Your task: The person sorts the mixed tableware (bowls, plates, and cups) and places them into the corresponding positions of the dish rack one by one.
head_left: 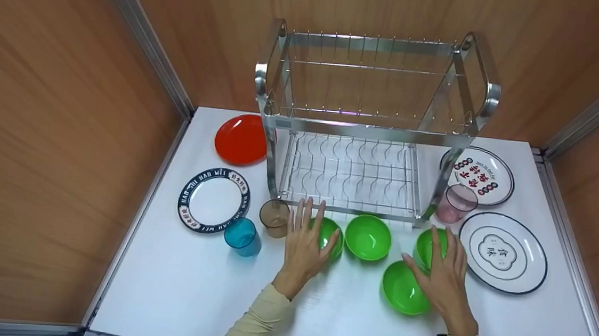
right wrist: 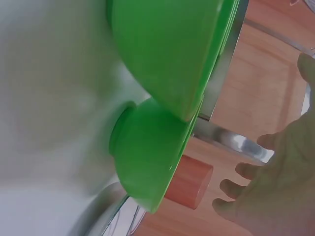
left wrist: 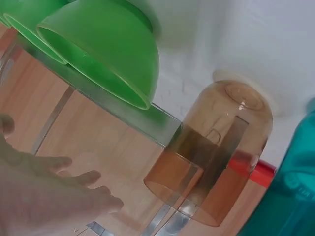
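Observation:
My left hand [head_left: 304, 248] is spread over a green bowl [head_left: 333, 230], fingers extended, with nothing in its grasp. Just left of it stands a translucent brown glass [head_left: 274, 220]. A second green bowl [head_left: 367, 238] sits between my two hands. On the right, my right hand [head_left: 445, 281] hovers with parted fingers, partly hiding a third bowl [head_left: 422, 248]. Another green bowl [head_left: 403, 289] lies under its thumb side, nearer the front. In both wrist views the left fingers [left wrist: 88, 179] and right fingers [right wrist: 241, 182] appear apart from the bowls.
A two-tier metal dish rack [head_left: 349, 209] stands behind the bowls. At left are a red plate [head_left: 240, 139], a dark-rimmed plate [head_left: 214, 201] and a blue glass [head_left: 242, 236]. At right are a pink glass [head_left: 457, 204] and two patterned white plates, one nearer [head_left: 524, 260] and one farther [head_left: 502, 173].

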Demonstrator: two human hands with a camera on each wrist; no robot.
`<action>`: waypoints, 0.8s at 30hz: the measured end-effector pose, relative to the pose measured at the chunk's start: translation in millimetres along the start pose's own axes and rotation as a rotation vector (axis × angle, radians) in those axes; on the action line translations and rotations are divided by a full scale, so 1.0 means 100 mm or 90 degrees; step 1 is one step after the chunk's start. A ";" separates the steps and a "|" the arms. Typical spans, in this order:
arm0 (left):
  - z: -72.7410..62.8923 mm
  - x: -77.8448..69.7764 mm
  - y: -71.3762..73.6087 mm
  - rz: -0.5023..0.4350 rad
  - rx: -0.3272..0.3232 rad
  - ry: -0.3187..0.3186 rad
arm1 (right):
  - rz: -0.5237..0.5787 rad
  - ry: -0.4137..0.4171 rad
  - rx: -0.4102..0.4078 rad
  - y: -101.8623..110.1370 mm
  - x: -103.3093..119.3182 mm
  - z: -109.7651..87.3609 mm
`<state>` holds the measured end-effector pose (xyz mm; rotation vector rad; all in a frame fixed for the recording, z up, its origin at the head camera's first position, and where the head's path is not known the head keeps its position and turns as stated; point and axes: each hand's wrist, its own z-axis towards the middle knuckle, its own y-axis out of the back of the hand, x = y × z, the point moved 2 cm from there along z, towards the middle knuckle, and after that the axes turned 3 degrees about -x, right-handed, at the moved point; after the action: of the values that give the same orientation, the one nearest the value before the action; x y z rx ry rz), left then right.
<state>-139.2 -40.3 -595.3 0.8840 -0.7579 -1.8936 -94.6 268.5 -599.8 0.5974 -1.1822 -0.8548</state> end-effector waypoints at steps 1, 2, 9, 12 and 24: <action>0.00 -0.01 0.00 -0.016 -0.009 0.000 | 0.008 -0.012 -0.006 0.02 -0.02 0.01; 0.01 -0.02 0.00 -0.034 -0.016 0.003 | 0.014 -0.025 -0.011 0.04 -0.04 0.02; 0.03 -0.04 0.00 -0.133 -0.084 0.049 | 0.049 -0.096 -0.073 0.15 -0.22 0.18; 0.06 -0.05 0.01 -0.165 -0.106 0.066 | 0.074 -0.106 -0.101 0.18 -0.28 0.26; 0.12 -0.10 0.01 -0.265 -0.137 0.143 | 0.130 -0.151 -0.110 0.23 -0.46 0.58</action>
<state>-144.9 -30.1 -585.6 1.1567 -0.2389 -2.1366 -150.7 321.3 -590.5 0.2338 -1.3425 -0.8583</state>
